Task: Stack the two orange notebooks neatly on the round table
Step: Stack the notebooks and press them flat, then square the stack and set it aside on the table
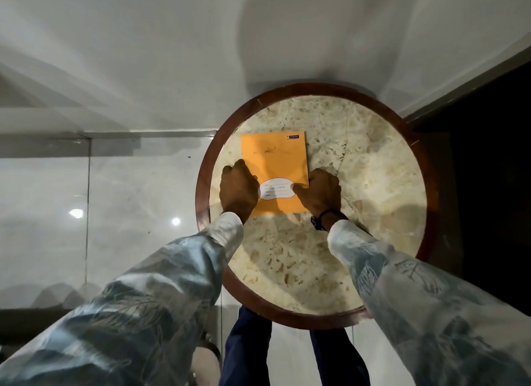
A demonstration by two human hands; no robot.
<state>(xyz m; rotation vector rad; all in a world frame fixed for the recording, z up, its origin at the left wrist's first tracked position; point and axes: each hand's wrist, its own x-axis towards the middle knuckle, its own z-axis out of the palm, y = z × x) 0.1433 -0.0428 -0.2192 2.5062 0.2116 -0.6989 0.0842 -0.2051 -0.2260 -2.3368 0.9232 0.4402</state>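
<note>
Only one flat orange paper-covered notebook (274, 159) shows, lying left of centre on the round marble tabletop with dark wooden rim (373, 167); whether the second lies beneath cannot be told. The left hand (238, 189) clasps the cover's edge at 9 o'clock, and the right hand (319, 193) pinches its edge at 3 o'clock, thumb on the white label (275, 192). Judged step: squaring the stack. Even pressure from both sides should align the edges. No other objects obstruct; a black wristband (324, 217) sits clear.
</note>
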